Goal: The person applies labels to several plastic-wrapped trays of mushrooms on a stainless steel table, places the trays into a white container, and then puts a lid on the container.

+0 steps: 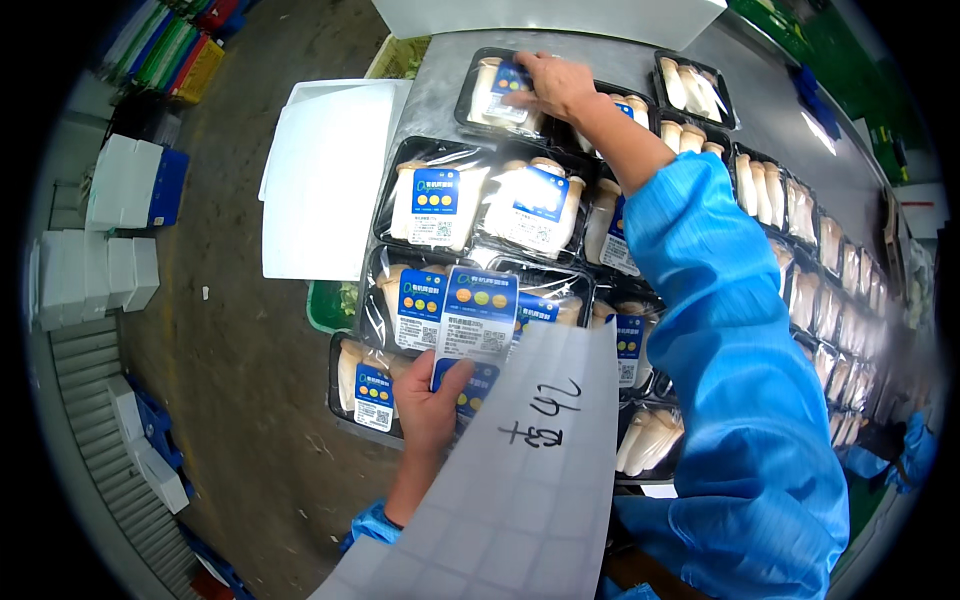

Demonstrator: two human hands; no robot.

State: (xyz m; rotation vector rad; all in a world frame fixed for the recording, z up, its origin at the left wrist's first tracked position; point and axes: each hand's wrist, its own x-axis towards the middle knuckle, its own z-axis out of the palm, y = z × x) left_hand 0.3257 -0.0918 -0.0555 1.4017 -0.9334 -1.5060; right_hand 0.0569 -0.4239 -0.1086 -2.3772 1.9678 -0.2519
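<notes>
My left hand [427, 405] pinches a strip of blue-and-white labels [478, 315], thumb on top. Its long white backing paper [500, 490], with handwritten marks, runs to the lower edge and covers some packs. At the far end of the metal table, my right hand [553, 85] reaches over a film-wrapped black tray of king oyster mushrooms [487, 78]. Its fingers are apart and touch a blue-and-white label [510, 92] on that tray's film. Nearer trays, such as this labelled mushroom pack [432, 195], lie between my hands. My right sleeve hides part of the rows.
Unlabelled mushroom packs [760, 188] fill the table's right side in rows. A white box [550, 22] stands at the far edge. White foam sheets [328, 180] and a green crate [328, 308] are left of the table. Foam boxes [122, 180] and a roller conveyor [95, 430] line the far left.
</notes>
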